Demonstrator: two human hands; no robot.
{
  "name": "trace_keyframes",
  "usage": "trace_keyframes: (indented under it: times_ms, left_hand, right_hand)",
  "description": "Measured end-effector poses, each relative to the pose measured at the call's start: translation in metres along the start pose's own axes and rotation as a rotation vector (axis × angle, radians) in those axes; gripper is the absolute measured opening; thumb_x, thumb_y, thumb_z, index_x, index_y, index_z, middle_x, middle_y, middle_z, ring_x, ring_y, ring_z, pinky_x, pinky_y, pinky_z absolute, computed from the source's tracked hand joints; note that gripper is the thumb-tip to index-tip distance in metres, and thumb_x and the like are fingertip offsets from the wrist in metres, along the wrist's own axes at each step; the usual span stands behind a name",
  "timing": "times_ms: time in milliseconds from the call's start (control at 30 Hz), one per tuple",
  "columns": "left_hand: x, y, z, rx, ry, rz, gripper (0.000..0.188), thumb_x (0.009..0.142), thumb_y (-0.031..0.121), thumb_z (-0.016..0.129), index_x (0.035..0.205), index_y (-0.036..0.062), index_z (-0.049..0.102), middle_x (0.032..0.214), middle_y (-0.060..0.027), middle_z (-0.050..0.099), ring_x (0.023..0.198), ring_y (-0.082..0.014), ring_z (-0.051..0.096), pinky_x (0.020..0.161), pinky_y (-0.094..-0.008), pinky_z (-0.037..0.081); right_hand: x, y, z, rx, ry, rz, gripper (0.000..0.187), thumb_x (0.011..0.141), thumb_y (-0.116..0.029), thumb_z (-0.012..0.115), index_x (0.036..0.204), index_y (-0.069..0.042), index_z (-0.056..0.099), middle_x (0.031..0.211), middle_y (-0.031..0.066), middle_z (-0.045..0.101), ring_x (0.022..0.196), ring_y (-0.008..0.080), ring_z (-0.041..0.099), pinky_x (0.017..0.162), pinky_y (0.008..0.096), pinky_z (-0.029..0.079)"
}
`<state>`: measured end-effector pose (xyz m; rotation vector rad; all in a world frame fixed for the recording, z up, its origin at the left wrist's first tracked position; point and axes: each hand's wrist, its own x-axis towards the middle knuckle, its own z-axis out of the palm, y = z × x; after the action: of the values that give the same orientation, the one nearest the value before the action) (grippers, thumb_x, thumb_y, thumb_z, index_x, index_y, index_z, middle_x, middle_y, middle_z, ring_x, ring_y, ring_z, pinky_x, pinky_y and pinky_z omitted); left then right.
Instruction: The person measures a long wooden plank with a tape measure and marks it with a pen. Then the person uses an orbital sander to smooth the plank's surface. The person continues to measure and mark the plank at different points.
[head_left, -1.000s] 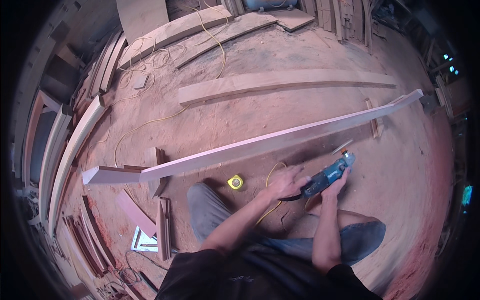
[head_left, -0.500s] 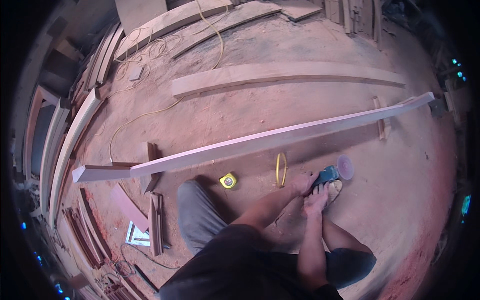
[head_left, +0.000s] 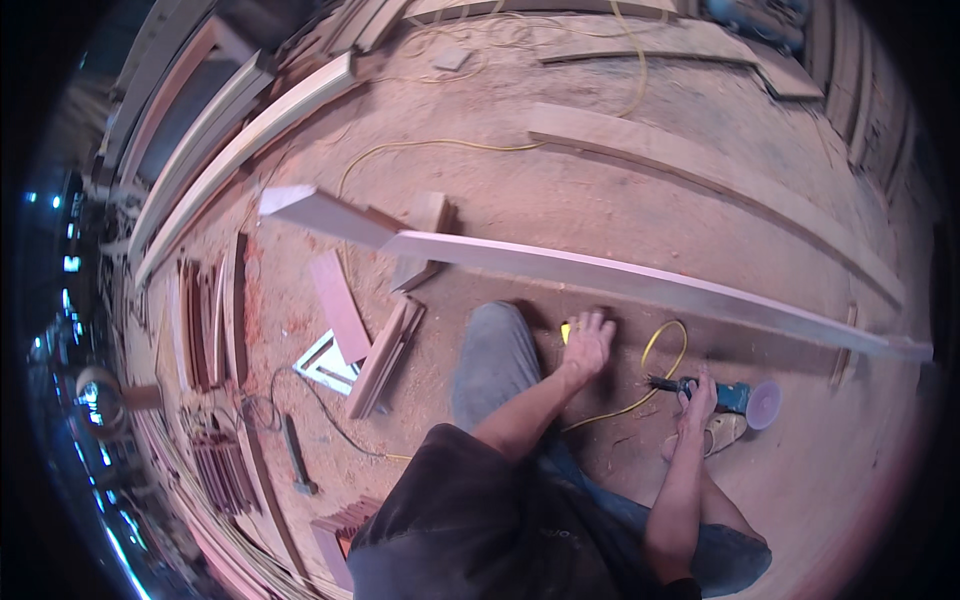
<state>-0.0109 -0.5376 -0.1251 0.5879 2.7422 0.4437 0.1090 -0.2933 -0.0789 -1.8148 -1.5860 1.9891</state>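
Observation:
My right hand (head_left: 699, 398) is wrapped round the body of a blue-green angle grinder (head_left: 734, 397) with a round pale disc (head_left: 764, 405) at its far end. The tool lies low over my sandalled foot (head_left: 724, 434). My left hand (head_left: 590, 343) is reached out beside my bent knee, fingers spread, over a yellow tape measure (head_left: 566, 333). Most of the tape measure is hidden under the hand; whether they touch, I cannot tell. Beyond both hands stretches a long angled wooden beam (head_left: 600, 273), raised on wooden blocks (head_left: 424, 240).
A yellow cord (head_left: 645, 395) loops between my hands. Another curved beam (head_left: 700, 185) lies farther off. At left are a white square-shaped tool (head_left: 322, 362), a pink board (head_left: 340, 305), a hammer (head_left: 298, 456) and stacked wood strips (head_left: 205, 330). Sawdust covers the floor.
My left hand has left the grinder and moved left to the tape measure. The right hand has taken hold of the grinder. The view has turned, shifting the beams.

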Motion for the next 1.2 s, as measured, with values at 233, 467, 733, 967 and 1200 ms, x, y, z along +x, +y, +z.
trace_keyframes:
  times_ms: [233,467,733,967,1200]
  left_hand:
    - [0.001,-0.033,-0.046,-0.174,-0.361,-0.048,0.050,0.099,0.029,0.064,0.144,0.0099,0.057,0.149,-0.0238,0.055,0.135,-0.0413,0.056,0.110,-0.0522,0.046]
    - [-0.053,-0.025,-0.117,-0.947,-0.093,0.337,0.080,0.086,0.025,0.076,0.155,-0.0021,0.045,0.149,-0.0267,0.053,0.140,-0.0405,0.052,0.119,-0.0457,0.041]
    - [-0.070,-0.038,-0.182,-1.049,-0.429,0.451,0.086,0.086,0.018,0.081,0.157,-0.0015,0.037,0.146,-0.0237,0.055,0.135,-0.0321,0.057,0.116,-0.0406,0.044]
    - [-0.080,-0.177,-0.201,-1.027,-0.654,0.429,0.073,0.090,0.018,0.082,0.152,-0.0014,0.049,0.121,-0.0057,0.065,0.110,-0.0154,0.060,0.097,-0.0306,0.051]
    - [-0.147,-0.342,-0.210,-0.764,-0.742,-0.086,0.050,0.106,0.054,0.060,0.110,0.0077,0.077,0.074,-0.0041,0.067,0.069,-0.0096,0.061,0.064,-0.0261,0.049]
  right_hand:
    - [-0.053,-0.009,0.084,-0.612,-0.409,-0.212,0.051,0.108,-0.044,0.060,0.146,-0.011,0.060,0.140,0.0074,0.064,0.104,0.0239,0.067,0.090,0.0395,0.055]
    - [-0.135,0.015,0.122,0.343,-0.643,0.242,0.042,0.108,-0.049,0.053,0.127,-0.014,0.066,0.115,0.0045,0.073,0.094,0.0212,0.073,0.094,0.0426,0.057]
    - [-0.184,-0.009,0.151,-0.592,-0.506,-0.538,0.049,0.086,-0.021,0.075,0.127,0.004,0.064,0.115,0.0200,0.074,0.109,0.0280,0.071,0.094,0.0384,0.056]
    - [-0.207,-0.134,0.094,-0.508,-0.578,-0.481,0.040,0.094,-0.033,0.079,0.114,-0.001,0.068,0.085,0.0088,0.074,0.070,0.0163,0.073,0.055,0.0305,0.057]
    - [-0.102,-0.269,-0.086,0.552,0.137,-0.489,0.018,0.102,-0.028,0.069,0.106,-0.011,0.073,0.075,0.0022,0.065,0.058,0.0155,0.061,0.044,0.0336,0.047]
